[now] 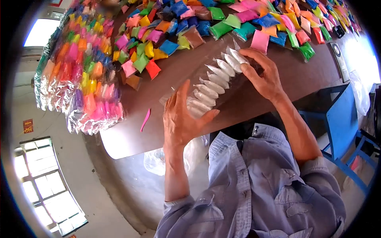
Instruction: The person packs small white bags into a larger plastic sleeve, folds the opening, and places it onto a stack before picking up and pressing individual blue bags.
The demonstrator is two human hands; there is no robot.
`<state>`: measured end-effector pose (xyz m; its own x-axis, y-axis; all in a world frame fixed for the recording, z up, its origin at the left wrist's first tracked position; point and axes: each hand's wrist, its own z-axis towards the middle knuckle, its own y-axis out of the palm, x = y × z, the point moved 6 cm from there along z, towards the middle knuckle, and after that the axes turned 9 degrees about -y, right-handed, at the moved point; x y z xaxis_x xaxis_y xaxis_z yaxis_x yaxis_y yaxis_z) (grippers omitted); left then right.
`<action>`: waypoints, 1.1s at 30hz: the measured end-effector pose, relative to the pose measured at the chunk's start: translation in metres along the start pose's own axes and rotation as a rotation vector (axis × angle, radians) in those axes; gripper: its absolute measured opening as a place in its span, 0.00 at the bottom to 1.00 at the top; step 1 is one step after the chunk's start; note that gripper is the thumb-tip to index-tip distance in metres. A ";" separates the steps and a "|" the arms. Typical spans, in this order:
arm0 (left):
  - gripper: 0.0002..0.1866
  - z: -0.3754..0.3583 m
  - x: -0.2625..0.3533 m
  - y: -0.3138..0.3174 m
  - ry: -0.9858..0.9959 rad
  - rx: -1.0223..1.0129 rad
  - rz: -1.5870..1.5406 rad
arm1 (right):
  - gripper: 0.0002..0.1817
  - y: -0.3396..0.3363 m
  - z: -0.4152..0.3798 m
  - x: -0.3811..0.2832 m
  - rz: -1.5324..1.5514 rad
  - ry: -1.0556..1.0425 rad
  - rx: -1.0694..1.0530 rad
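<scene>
A row of several small clear packets with white filling (214,81) lies slantwise on the brown table, leaning on one another. My left hand (179,117) is at the near left end of the row, fingers stretched and thumb spread out, with its palm side against the last packets. At the far right end, my right hand (265,74) has its thumb and forefinger curved around the end white packet (237,56). The left fingertips partly hide clear plastic film beneath them.
Colourful filled packets (168,47) are heaped along the far side of the brown table (131,129). Bundled strips of coloured packets (93,79) hang over the left edge. A pink plastic strip (145,120) lies left of my hand. A blue stool (340,123) stands at right.
</scene>
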<state>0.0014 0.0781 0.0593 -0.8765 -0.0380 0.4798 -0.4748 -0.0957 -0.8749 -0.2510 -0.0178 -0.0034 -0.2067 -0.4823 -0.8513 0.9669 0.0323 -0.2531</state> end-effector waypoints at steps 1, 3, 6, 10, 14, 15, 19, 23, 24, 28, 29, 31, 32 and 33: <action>0.51 0.002 0.006 -0.002 0.040 0.045 0.011 | 0.21 0.000 0.000 0.001 0.001 0.002 0.004; 0.52 0.010 0.019 0.001 0.076 0.040 0.037 | 0.21 0.000 0.000 0.003 0.010 -0.009 0.005; 0.52 0.018 0.029 0.016 0.121 0.022 0.061 | 0.22 0.000 0.001 0.000 -0.001 -0.057 0.017; 0.48 0.023 0.023 0.029 0.013 -0.133 0.010 | 0.23 -0.001 0.002 0.000 -0.019 -0.065 0.032; 0.45 0.022 0.019 0.029 -0.042 -0.258 -0.028 | 0.22 0.000 0.002 -0.001 0.012 -0.057 0.016; 0.46 0.021 0.020 0.028 -0.046 -0.270 -0.051 | 0.22 0.000 0.002 0.000 0.014 -0.040 0.004; 0.47 0.025 0.030 0.017 0.039 -0.139 -0.064 | 0.21 -0.001 0.002 -0.001 0.014 -0.056 -0.003; 0.49 0.035 0.049 0.017 0.126 0.013 0.035 | 0.21 -0.001 0.003 -0.002 -0.026 -0.099 -0.002; 0.49 0.037 0.055 0.022 0.148 0.010 0.022 | 0.21 -0.001 0.003 -0.002 -0.033 -0.097 -0.005; 0.46 0.049 0.065 0.040 0.082 -0.089 0.016 | 0.21 -0.001 0.002 -0.002 -0.037 -0.130 0.008; 0.46 0.049 0.066 0.041 0.086 -0.093 0.014 | 0.20 -0.001 0.002 -0.002 -0.035 -0.112 0.004; 0.42 0.050 0.063 0.045 0.084 -0.163 -0.055 | 0.20 -0.001 0.002 0.000 -0.034 -0.091 0.000; 0.42 0.050 0.063 0.045 0.082 -0.165 -0.055 | 0.20 0.000 0.002 0.000 -0.035 -0.127 0.003; 0.41 0.051 0.063 0.045 0.085 -0.186 -0.067 | 0.20 0.000 0.002 -0.002 -0.037 -0.165 0.005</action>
<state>-0.0709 0.0207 0.0533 -0.8421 0.0466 0.5373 -0.5322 0.0902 -0.8418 -0.2503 -0.0191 -0.0008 -0.2151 -0.6203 -0.7543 0.9600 0.0076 -0.2800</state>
